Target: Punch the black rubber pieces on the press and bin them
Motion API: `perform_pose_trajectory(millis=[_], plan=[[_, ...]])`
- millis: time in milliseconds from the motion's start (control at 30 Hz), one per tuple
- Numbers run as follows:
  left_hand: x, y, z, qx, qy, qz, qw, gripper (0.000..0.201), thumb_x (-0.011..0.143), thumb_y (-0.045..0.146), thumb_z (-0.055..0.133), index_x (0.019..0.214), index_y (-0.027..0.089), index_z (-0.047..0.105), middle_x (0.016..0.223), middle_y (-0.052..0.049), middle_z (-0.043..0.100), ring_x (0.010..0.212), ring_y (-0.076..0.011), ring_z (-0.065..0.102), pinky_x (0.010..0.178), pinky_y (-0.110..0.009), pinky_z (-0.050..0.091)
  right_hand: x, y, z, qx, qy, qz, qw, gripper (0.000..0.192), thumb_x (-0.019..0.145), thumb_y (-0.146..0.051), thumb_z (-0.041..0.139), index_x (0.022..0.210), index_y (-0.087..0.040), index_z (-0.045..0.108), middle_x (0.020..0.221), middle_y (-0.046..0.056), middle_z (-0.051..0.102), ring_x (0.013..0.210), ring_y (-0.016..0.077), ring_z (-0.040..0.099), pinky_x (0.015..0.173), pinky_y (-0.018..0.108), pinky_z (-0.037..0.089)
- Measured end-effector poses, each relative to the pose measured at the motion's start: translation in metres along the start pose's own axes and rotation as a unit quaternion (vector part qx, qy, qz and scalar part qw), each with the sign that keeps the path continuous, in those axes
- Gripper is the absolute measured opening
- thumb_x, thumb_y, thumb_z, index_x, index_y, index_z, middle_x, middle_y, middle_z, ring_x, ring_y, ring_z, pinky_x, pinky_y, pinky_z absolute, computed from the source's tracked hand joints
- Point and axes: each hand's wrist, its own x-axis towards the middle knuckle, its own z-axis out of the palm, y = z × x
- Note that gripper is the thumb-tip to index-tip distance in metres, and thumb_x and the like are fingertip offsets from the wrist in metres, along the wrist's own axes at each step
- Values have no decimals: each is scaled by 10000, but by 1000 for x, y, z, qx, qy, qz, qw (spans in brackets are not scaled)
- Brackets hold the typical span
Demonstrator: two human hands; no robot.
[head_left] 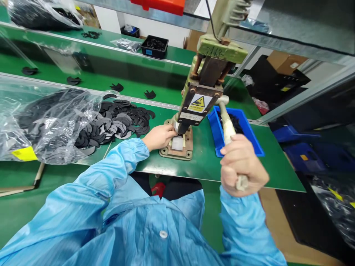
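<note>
A green hand press (195,99) stands on the bench in front of me, with a yellow warning label on its ram housing. My right hand (242,164) is wrapped round the press lever (227,125), whose rounded end sits beside the press body. My left hand (161,137) reaches to the press base (177,152), its fingertips bunched together just under the ram, beside a pale block (177,143). What those fingertips hold, if anything, is hidden. Left of that hand lies a heap of dark curved flat pieces (116,122), spilling from a clear plastic bag (52,125).
A blue bin (251,136) with dark parts stands right of the press. Along the green strip behind lie several dark pieces (150,94). Farther back is a black tray (154,47) of parts. A metal shelf (294,44) overhangs the right side.
</note>
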Motion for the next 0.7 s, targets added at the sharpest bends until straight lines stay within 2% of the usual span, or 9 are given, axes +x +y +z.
perform_pose_trajectory(millis=[100, 167, 233, 333, 400, 467, 567, 700], plan=[[-1, -2, -1, -45, -3, -14, 999, 332, 1089, 242, 480, 1217, 193, 782, 1213, -113, 732, 1128, -224, 699, 980, -329, 550, -29, 8, 6, -3, 29, -2, 1000, 238, 881, -275, 736, 693, -240, 595, 675, -59, 656, 782, 168, 703, 1050, 554, 567], [1, -16, -5, -43, -14, -43, 998, 340, 1087, 244, 474, 1246, 187, 769, 1231, -113, 738, 1167, -226, 690, 1030, -332, 541, -36, 12, 11, -12, 44, -2, 999, 234, 884, -279, 735, 696, -252, 599, 674, -62, 660, 785, 171, 704, 1042, 550, 574], [6, -43, -13, 2, -29, -97, 995, 358, 1061, 216, 479, 1279, 177, 761, 1244, -120, 746, 1191, -253, 679, 1079, -372, 523, -37, 15, 13, -12, 55, -12, 998, 248, 899, -297, 720, 692, -256, 590, 669, -63, 654, 766, 171, 697, 1020, 554, 582], [17, -97, -25, 86, -74, -180, 977, 414, 1009, 205, 529, 1364, 151, 735, 1348, -140, 736, 1290, -306, 637, 1153, -435, 475, -35, 17, 13, -6, 62, -23, 998, 247, 904, -286, 705, 691, -246, 587, 671, -52, 647, 767, 180, 694, 999, 574, 577], [25, -130, -30, 119, -136, -210, 961, 509, 970, 249, 604, 1464, 152, 682, 1465, -145, 693, 1389, -331, 586, 1190, -444, 448, -35, 17, 12, -2, 56, -25, 998, 231, 900, -264, 702, 699, -238, 591, 683, -46, 653, 778, 187, 694, 992, 587, 570], [31, -153, -32, 133, -197, -227, 944, 599, 920, 278, 672, 1513, 189, 656, 1537, -130, 656, 1438, -343, 558, 1203, -441, 442, -36, 16, 11, 2, 51, -26, 998, 225, 902, -252, 702, 706, -231, 593, 696, -41, 662, 784, 190, 692, 983, 595, 567], [39, -169, -29, 132, -243, -229, 933, 588, 873, 268, 703, 1460, 245, 712, 1517, -104, 676, 1414, -341, 594, 1192, -427, 455, -38, 15, 9, 4, 42, -18, 999, 217, 901, -234, 706, 712, -225, 600, 713, -36, 671, 798, 195, 690, 987, 612, 564], [47, -167, -24, 124, -270, -188, 936, 543, 922, 293, 647, 1457, 230, 713, 1473, -100, 694, 1333, -290, 658, 1121, -331, 497, -39, 13, 9, 3, 41, -9, 999, 202, 880, -198, 715, 717, -231, 602, 723, -39, 671, 804, 193, 682, 992, 611, 568]])
